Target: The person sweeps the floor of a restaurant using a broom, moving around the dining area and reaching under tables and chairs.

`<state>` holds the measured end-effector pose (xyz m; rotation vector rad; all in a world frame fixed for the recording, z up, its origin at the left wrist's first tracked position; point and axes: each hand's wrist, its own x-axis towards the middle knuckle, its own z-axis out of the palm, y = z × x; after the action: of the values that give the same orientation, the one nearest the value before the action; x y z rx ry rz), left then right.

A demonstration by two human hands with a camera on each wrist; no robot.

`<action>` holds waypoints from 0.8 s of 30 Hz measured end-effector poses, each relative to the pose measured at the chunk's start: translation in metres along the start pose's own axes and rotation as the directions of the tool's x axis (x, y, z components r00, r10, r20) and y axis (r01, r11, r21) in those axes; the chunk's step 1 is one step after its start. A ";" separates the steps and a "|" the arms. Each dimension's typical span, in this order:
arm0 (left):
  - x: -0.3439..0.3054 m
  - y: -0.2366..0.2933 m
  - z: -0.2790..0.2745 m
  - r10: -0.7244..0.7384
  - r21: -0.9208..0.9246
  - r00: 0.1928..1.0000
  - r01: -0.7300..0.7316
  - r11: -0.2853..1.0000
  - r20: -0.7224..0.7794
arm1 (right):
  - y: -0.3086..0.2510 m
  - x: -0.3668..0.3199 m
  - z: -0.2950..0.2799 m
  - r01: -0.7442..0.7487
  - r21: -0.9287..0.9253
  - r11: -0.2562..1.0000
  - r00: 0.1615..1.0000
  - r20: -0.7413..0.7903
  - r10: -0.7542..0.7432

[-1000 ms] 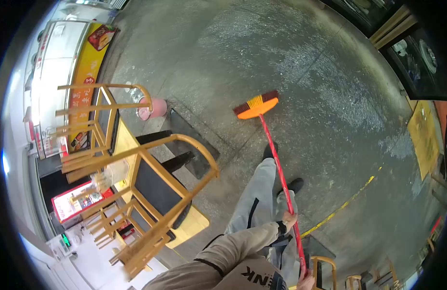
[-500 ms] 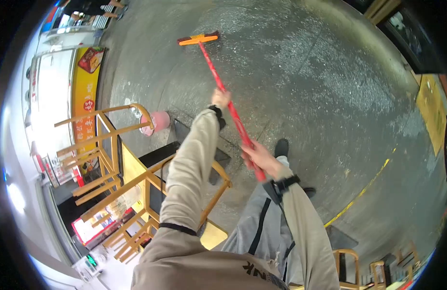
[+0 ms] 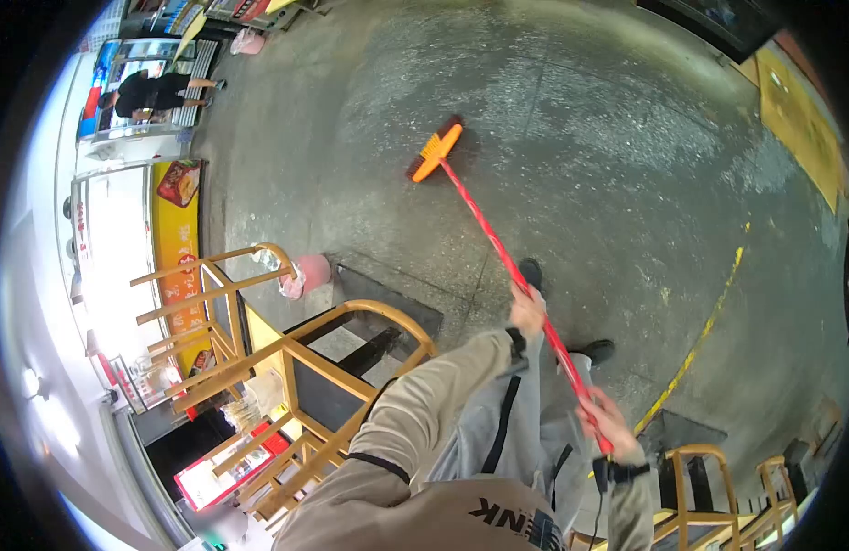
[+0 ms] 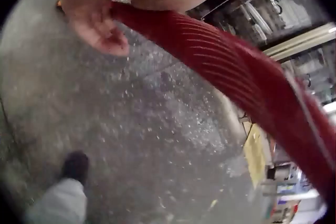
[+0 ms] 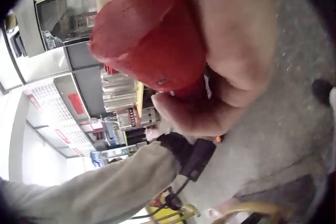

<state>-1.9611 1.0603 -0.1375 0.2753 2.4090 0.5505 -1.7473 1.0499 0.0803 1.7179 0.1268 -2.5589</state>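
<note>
An orange broom head [image 3: 436, 151] with dark and yellow bristles lies on the grey floor in the head view, its red handle [image 3: 484, 225] slanting down to the hands. My left hand [image 3: 527, 312] grips the handle about midway; in the left wrist view the fingers of that hand [image 4: 105, 29] curl at the red handle [image 4: 210, 56]. Nearer the body, my right hand [image 3: 608, 424] holds the handle close to its end. The right wrist view has the rounded red handle end [image 5: 152, 35] in the right hand [image 5: 236, 40], thumb and fingers around it.
Upturned wooden chairs [image 3: 328, 367] rest on a table at left, beside a pink bucket [image 3: 307, 275]. A person in black [image 3: 154, 94] is at upper left. More chairs [image 3: 700, 487] stand lower right. A yellow line [image 3: 709, 326] crosses the floor.
The broom first swung out forward and left, and has since come back toward the body and right. Both hands moved back with it, still gripping the handle. The view has turned, revealing the person in black.
</note>
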 end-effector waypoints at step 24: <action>-0.142 -0.001 0.037 -0.032 0.203 0.742 -0.141 0.969 0.670 | 0.172 -0.058 -0.074 -0.094 -0.698 0.710 0.733 -0.531 -0.425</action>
<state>-1.8281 1.0249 -0.0861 0.5505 1.7476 0.1268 -1.6414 0.8866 0.0995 2.1843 1.1722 -1.4503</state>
